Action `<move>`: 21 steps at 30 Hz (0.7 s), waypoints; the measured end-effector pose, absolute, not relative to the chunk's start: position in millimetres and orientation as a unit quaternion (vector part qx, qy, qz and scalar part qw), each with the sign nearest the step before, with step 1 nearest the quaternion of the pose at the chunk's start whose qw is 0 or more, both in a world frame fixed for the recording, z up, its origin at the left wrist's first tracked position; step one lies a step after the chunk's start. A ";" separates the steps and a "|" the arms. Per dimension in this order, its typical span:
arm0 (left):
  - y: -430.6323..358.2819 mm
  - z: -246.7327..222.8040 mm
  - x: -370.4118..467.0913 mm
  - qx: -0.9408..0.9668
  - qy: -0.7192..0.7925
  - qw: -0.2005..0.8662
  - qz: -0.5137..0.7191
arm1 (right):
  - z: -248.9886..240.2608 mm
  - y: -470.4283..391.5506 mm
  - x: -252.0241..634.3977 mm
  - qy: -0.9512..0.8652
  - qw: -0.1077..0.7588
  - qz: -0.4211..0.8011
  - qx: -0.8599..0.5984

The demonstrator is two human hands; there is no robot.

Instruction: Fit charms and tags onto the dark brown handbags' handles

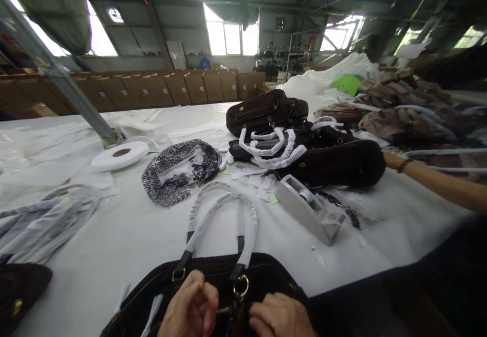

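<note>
A dark handbag (152,281) lies at the bottom centre, its two handles (253,215) wrapped in white and standing up. My left hand (192,306) is over the bag's front, left of the gold ring (241,286), its fingers curled together; what they hold, if anything, is too small to tell. To the right of the ring, my right hand (281,316) has its fingers bent and pressed together beside a dark braided strap (236,314) that hangs from the ring. Whatever is between those fingers is hidden.
A tape dispenser (310,212) stands right of centre, with dark handbags (331,164) stacked behind it. Another person's arm (437,182) reaches in from the right. Left are a patterned cloth bag (178,169), a white roll (120,155) and wrapped handles (57,215) on the white table (133,235).
</note>
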State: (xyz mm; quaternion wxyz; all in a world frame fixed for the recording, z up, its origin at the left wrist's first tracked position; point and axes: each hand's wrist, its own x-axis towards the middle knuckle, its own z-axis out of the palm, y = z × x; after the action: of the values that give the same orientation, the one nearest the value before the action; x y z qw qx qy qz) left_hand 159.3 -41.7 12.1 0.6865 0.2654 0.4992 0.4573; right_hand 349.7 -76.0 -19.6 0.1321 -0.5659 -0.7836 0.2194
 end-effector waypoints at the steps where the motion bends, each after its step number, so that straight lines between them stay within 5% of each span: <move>1: -40.7 9.4 159.3 0.243 0.487 0.702 0.458 | -17.7 -76.2 351.3 -0.791 0.115 0.235 -0.553; 14: -45.6 5.8 155.7 0.154 0.546 0.687 0.454 | -2.8 -56.9 345.6 -0.493 0.351 0.497 -0.622; 21: -48.5 5.7 165.5 0.238 0.567 0.635 0.468 | 6.2 -36.3 330.6 -0.522 0.336 0.476 -0.622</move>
State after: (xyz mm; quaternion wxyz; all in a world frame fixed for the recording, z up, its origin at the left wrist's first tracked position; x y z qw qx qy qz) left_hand 165.5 -48.5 5.7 0.6348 0.2383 0.5667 0.4681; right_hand 330.6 -36.3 6.2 0.3364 -0.6222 -0.5224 0.4763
